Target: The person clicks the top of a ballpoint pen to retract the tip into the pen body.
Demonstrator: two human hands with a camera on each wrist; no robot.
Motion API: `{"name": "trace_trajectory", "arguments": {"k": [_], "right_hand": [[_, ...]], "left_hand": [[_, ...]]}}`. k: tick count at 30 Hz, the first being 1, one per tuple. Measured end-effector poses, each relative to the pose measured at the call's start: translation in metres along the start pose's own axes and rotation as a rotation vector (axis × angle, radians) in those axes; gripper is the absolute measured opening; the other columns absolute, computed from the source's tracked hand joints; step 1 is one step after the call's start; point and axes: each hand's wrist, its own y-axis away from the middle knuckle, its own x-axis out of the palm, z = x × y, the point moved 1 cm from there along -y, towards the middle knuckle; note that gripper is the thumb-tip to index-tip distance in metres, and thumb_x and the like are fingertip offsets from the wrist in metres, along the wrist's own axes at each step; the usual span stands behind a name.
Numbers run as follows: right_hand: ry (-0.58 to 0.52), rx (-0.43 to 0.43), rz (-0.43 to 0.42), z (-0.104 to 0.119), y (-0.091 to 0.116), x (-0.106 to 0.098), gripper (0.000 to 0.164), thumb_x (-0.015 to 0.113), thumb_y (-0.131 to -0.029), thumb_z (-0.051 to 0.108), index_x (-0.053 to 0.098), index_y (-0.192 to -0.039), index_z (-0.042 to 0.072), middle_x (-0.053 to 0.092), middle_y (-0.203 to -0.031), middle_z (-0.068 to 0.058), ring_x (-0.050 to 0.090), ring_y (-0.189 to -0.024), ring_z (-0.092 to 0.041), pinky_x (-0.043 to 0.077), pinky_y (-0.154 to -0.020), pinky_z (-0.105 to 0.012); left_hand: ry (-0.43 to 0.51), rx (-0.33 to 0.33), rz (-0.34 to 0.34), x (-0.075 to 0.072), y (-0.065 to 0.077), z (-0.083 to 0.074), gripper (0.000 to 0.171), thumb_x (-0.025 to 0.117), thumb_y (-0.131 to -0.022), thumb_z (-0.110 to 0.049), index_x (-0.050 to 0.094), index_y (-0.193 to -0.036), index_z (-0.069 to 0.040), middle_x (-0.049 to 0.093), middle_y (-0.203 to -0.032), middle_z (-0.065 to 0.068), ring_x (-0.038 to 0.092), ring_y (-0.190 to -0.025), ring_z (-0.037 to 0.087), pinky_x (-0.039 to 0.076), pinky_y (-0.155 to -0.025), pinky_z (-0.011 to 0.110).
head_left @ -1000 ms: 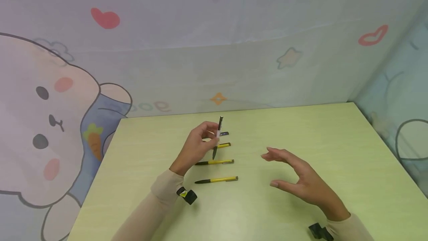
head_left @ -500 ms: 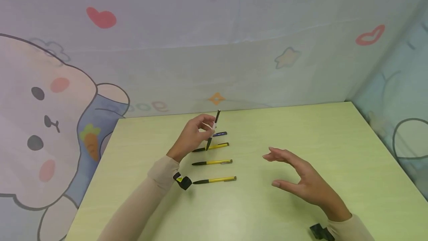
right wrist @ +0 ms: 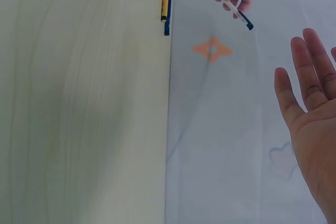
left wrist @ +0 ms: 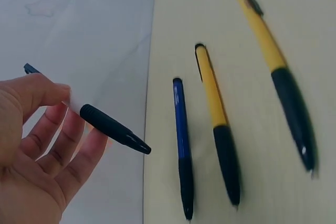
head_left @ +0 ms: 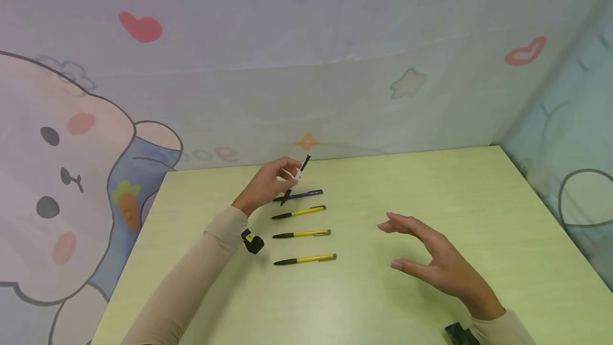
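Note:
My left hand (head_left: 265, 182) pinches a white pen with a black grip and black end (left wrist: 107, 124) between thumb and fingers. The pen is tilted, raised over the far part of the table, and its tip overlaps the blue pen (head_left: 306, 194) in the head view. That blue pen lies farthest back in a column of pens. Nearer to me lie three yellow pens with black grips: one yellow pen (head_left: 306, 211), a middle yellow pen (head_left: 308, 233) and a front yellow pen (head_left: 311, 258). My right hand (head_left: 440, 262) hovers at the right, thumb and fingers apart, holding nothing.
The pale yellow-green table (head_left: 383, 190) ends at a cloth backdrop (head_left: 268, 95) printed with hearts, a star and a cartoon animal. Another printed cloth (head_left: 579, 148) hangs along the right side. A small black camera (head_left: 252, 241) sits on the left wrist.
My left hand has moved away from me and left with the white pen, which now leans more. The blue pen and yellow pens show more fully. My right hand has stayed nearly still.

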Motion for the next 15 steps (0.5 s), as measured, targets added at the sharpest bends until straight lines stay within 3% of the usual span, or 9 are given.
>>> {"name": "trace_trajectory", "arguments": {"k": [7,15], "right_hand": [[0.018,-0.023,-0.013,0.0,0.005,-0.003,0.086,0.082,-0.076,-0.01,0.039,-0.15,-0.007,0.062,-0.135,-0.016,0.059,-0.125,-0.021,0.041,-0.109,-0.022],[0.016,-0.039,-0.029,0.0,0.01,-0.004,0.086,0.082,-0.074,-0.012,0.039,-0.148,-0.01,0.062,-0.134,-0.017,0.058,-0.124,-0.022,0.042,-0.108,-0.022]], "left_hand": [[-0.103,0.007,0.041,-0.012,-0.009,0.01,0.031,0.062,-0.101,-0.014,0.063,-0.132,-0.017,0.062,-0.115,0.004,0.062,-0.103,0.023,0.055,-0.084,0.039],[-0.244,0.037,0.117,-0.013,-0.017,0.026,0.031,0.061,-0.102,-0.01,0.063,-0.132,-0.017,0.064,-0.121,0.007,0.06,-0.103,0.02,0.054,-0.086,0.04]]}}
